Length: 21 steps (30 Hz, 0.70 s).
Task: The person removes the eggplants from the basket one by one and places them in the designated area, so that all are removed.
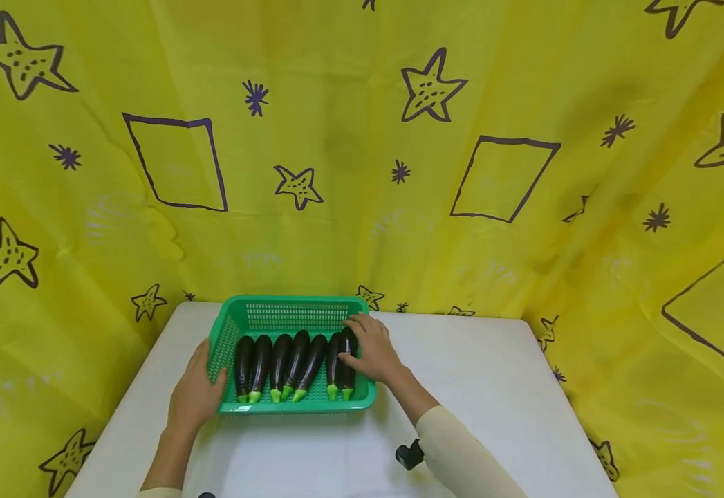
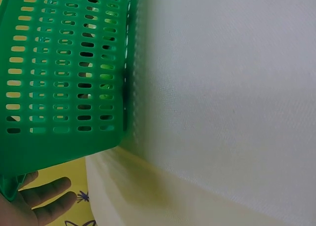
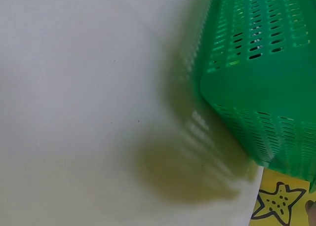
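Note:
A green plastic basket [image 1: 293,407] sits on the white table with several dark eggplants [image 1: 280,363] side by side in it, green stem ends towards me. My left hand [image 1: 195,391] grips the basket's left rim, thumb over the inner side. In the left wrist view its fingers [image 2: 53,208] show below the basket's end wall. My right hand [image 1: 374,349] reaches over the right rim and holds the rightmost eggplant [image 1: 347,377], fingers at its far end and thumb across its side. Another eggplant [image 1: 333,370] lies right beside that one. The palm side of the right hand is hidden.
The white table [image 1: 461,387] extends to the right of the basket and in front of it. A yellow curtain [image 1: 337,242] with drawn stars hangs behind the table and along its sides. A small black object [image 1: 409,455] shows by the right sleeve.

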Motion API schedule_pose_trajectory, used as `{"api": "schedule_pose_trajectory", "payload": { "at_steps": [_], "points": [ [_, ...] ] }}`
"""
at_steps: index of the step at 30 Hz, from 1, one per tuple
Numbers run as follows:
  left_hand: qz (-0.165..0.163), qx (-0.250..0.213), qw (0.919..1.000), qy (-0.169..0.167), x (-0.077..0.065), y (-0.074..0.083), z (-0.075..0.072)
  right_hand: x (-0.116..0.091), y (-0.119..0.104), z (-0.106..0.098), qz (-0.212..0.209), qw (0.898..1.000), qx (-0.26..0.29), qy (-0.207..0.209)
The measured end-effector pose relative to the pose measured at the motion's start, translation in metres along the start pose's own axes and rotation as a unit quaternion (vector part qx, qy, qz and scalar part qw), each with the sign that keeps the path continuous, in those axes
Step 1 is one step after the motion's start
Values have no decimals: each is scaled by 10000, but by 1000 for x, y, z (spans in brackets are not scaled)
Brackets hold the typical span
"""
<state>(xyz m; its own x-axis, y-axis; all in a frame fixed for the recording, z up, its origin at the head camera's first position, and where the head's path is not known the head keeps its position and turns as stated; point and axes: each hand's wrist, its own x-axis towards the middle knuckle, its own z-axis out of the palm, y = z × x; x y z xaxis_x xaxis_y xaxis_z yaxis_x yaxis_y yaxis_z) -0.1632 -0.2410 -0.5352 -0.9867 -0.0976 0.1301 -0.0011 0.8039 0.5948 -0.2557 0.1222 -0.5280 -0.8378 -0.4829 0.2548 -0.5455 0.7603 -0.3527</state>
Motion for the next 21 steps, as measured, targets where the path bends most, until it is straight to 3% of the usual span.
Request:
{"api": "schedule_pose_trajectory", "payload": {
  "at_steps": [8,16,21],
  "points": [
    [3,40,10000,-74,1,-1,1,3,-1,4,67,9957,-644,-666],
    [-30,22,10000,-82,0,-1,0,8,-2,5,50,9849,-1371,-1051],
    [-37,-6,9999,-122,1,-2,1,8,-3,6,130,9859,-1247,-1104]
  ]
}}
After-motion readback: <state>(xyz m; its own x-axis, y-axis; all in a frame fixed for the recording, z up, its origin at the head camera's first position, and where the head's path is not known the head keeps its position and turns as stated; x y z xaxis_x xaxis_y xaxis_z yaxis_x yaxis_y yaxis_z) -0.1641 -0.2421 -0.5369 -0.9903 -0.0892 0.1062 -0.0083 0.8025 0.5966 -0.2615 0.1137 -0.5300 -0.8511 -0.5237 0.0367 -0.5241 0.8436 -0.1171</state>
